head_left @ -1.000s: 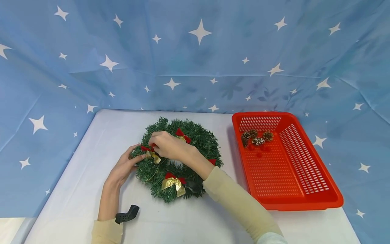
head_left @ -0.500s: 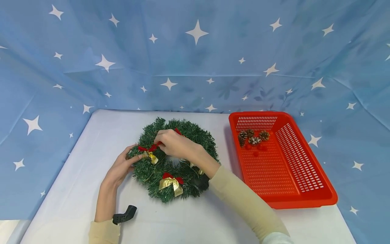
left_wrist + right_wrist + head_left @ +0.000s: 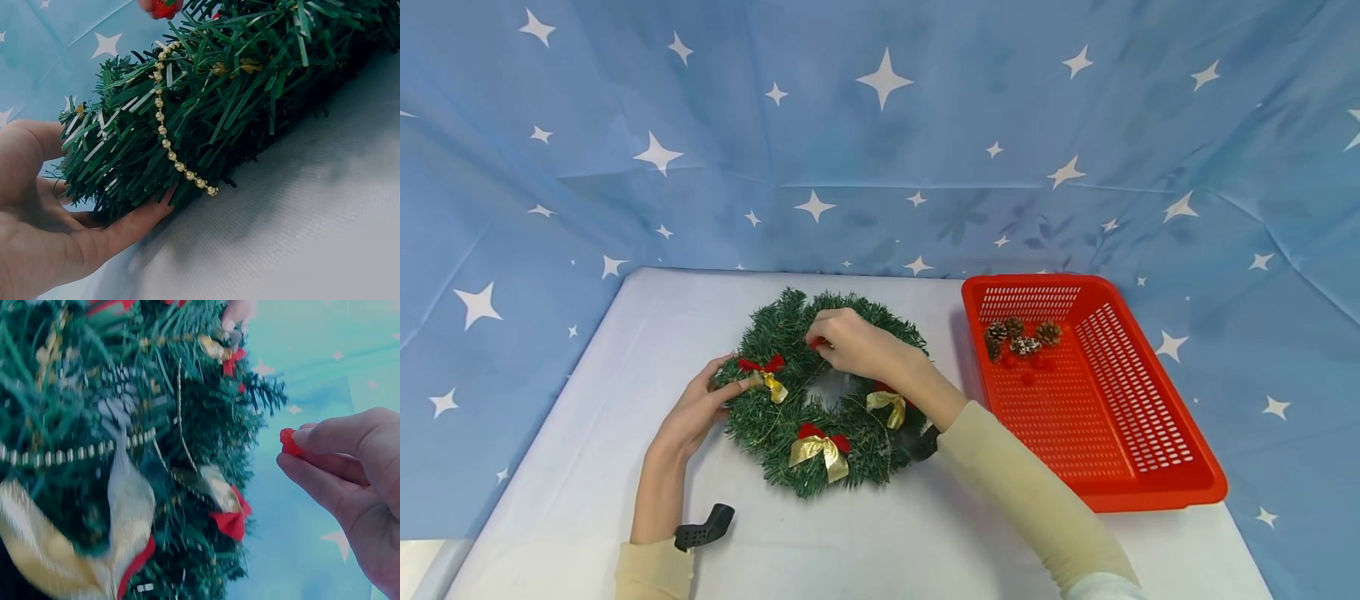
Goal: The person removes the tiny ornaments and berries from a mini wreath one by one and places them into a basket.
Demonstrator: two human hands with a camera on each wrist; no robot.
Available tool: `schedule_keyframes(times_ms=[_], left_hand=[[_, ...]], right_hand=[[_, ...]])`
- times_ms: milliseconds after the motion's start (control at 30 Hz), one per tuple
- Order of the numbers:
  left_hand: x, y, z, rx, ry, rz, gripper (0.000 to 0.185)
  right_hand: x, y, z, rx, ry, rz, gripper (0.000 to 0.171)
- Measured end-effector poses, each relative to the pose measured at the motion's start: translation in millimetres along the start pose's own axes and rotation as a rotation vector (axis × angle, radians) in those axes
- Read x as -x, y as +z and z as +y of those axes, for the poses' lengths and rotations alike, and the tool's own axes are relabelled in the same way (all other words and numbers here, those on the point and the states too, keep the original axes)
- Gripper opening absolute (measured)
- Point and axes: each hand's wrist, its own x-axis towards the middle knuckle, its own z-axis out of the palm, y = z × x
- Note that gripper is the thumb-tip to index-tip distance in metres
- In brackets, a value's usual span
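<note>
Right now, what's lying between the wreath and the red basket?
Nothing: the head view shows bare white table between the wreath and the red basket.

One green wreath lies on the counter, carrying three bows that show. One red basket holds about four pine cones and a few red berries. Two hands are in view.
</note>
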Motion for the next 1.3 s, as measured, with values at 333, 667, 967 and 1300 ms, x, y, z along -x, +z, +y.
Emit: schedule_keyframes(times_ms=[333,667,967,1300], left_hand=[[-0.8,-1.4,0.4,-0.007,0.004,-0.006,0.074],[1.2,-2.2,-1.7,0.001,0.0,-0.016,0.076],[1.4,-2.3,-2.7,0.01,0.008,-0.03,0.077],[1.6,-1.7,-3.2,0.025,0.021,-0.041,0.077]], right_hand=[[18,-13,18,0.023,0.019,0.076,0.019],[33,-21,28,0.031,0.037,0.095,0.019],[55,-29,41,0.052,0.069,0.16,0.017],[79,-40,49,0.06,0.101,0.206,0.015]])
